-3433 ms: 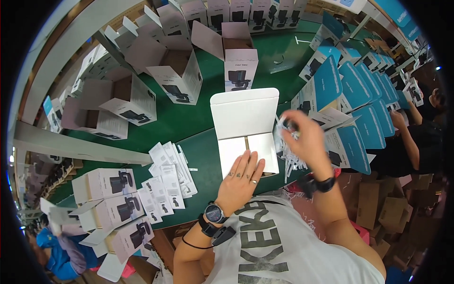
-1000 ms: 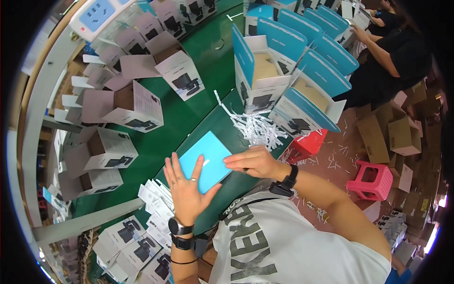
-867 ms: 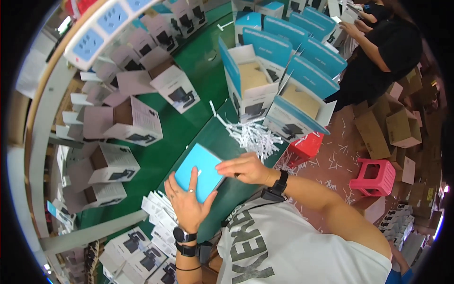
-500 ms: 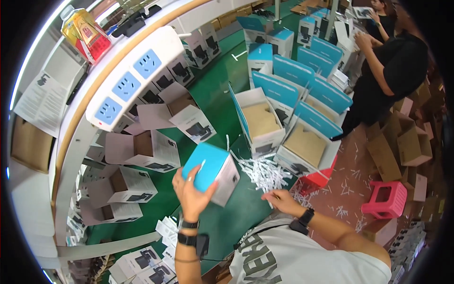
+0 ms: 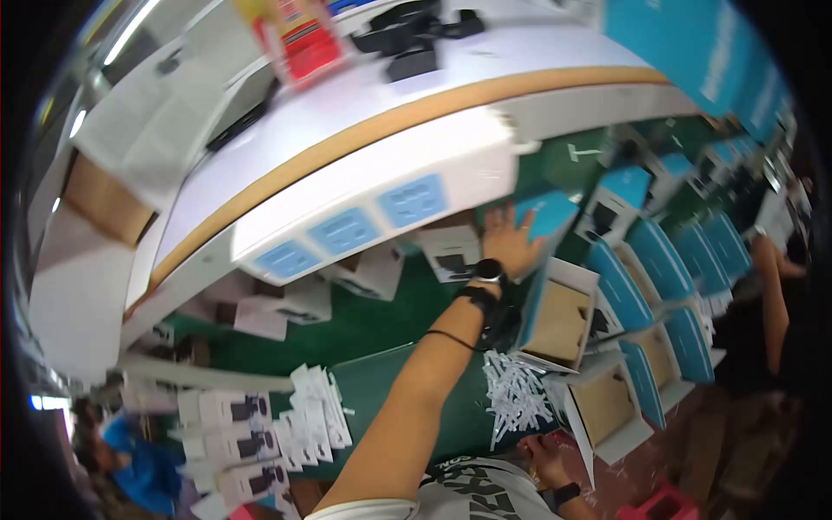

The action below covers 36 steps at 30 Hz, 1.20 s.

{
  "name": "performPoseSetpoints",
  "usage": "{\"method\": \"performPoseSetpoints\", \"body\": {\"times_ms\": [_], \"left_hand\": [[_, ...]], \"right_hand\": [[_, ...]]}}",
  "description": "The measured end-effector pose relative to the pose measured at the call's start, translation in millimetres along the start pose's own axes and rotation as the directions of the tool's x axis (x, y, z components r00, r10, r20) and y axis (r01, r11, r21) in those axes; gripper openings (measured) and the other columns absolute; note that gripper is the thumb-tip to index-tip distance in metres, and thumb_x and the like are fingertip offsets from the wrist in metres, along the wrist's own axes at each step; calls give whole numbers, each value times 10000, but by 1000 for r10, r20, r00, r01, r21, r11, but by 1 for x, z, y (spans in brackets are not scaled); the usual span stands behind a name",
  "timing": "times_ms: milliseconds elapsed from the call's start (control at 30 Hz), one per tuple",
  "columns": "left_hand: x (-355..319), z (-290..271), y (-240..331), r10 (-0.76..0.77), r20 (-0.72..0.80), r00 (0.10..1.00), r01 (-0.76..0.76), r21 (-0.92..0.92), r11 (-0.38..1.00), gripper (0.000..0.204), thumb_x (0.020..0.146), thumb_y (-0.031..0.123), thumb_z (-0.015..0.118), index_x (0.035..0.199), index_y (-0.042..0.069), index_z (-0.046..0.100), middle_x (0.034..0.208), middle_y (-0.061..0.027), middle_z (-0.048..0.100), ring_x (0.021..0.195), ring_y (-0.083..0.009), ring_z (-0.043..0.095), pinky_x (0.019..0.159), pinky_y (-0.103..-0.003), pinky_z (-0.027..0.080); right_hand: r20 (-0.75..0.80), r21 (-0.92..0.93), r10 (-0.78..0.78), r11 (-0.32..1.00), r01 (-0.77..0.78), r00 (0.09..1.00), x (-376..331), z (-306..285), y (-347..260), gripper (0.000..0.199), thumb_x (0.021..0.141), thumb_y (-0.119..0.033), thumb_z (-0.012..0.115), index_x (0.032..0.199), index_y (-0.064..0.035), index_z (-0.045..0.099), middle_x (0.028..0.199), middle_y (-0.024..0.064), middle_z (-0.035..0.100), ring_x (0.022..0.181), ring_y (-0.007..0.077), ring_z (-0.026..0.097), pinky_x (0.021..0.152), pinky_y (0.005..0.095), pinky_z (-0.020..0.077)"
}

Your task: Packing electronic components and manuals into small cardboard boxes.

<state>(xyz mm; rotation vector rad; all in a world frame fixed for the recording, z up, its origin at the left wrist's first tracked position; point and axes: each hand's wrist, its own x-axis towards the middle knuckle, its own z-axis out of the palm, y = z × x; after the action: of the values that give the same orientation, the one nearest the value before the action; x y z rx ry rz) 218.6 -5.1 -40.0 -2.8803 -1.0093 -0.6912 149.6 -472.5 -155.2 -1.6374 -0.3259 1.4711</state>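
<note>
Head view, listed outward from the wearer: one right hand (image 5: 546,464), low beside the worktop's near edge, fingers apparently curled, anything held not distinguishable

One heap of thin white paper strips (image 5: 513,397), loose, on the dark green flat worktop (image 5: 368,381); to its left, one overlapping stack of white printed leaflets (image 5: 316,420)

One left hand (image 5: 510,241), arm stretched forward, fingers spread wide, palm down, at the left side of a white cardboard carton with a turquoise top (image 5: 552,211); contact appears likely, though blur leaves any grip uncertain. Carton position: just right of the fingers, its visible top slanting away far-right; body mostly hidden, long axis not determinable. Nearer of the two: the left hand, by a clear margin; the right lies well apart

One white carton with a dark product picture (image 5: 452,264), just left of the left hand; several open white cartons with turquoise flaps (image 5: 615,282), right of it, brown cardboard visible inside

One long white power strip with blue sockets (image 5: 381,212), mounted along the shelf front; black plastic parts (image 5: 414,36), on the pale shelf beyond
</note>
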Motion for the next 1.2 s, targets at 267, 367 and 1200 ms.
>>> {"method": "performPoseSetpoints", "body": {"times_ms": [267, 367, 1200], "left_hand": [[-15, -103, -88, -280, 259, 924, 261, 104, 960, 298, 875, 243, 719, 1148, 139, 776, 1152, -176, 735, 1238, -342, 633, 1076, -531, 464], [-59, -119, -110, -324, 289, 901, 309, 99, 946, 231, 801, 161, 729, 1021, 147, 798, 1084, -143, 752, 1204, -326, 640, 1090, -502, 458], [-685, -173, -294, -991, -75, -107, 930, 345, -127, 776, 751, 257, 739, 1422, -35, 479, 1460, -320, 490, 1319, -486, 507, 1081, -581, 441]], "right_hand": [[187, -126, 116, 988, -93, 976, 7, -18, -1, 321, 1113, -328, 528, 976, -84, 686, 843, 8, 669, 736, 132, 586, 664, 293, 446], [237, -109, 134, 988, -111, 962, 18, -9, -20, 281, 1094, -302, 573, 992, -68, 688, 862, 8, 670, 748, 128, 591, 669, 288, 453], [-2, -71, -494, 867, 492, 870, 54, 160, -116, 316, 1038, -304, 617, 1234, -64, 555, 856, -18, 526, 676, 117, 488, 622, 274, 397]]}}
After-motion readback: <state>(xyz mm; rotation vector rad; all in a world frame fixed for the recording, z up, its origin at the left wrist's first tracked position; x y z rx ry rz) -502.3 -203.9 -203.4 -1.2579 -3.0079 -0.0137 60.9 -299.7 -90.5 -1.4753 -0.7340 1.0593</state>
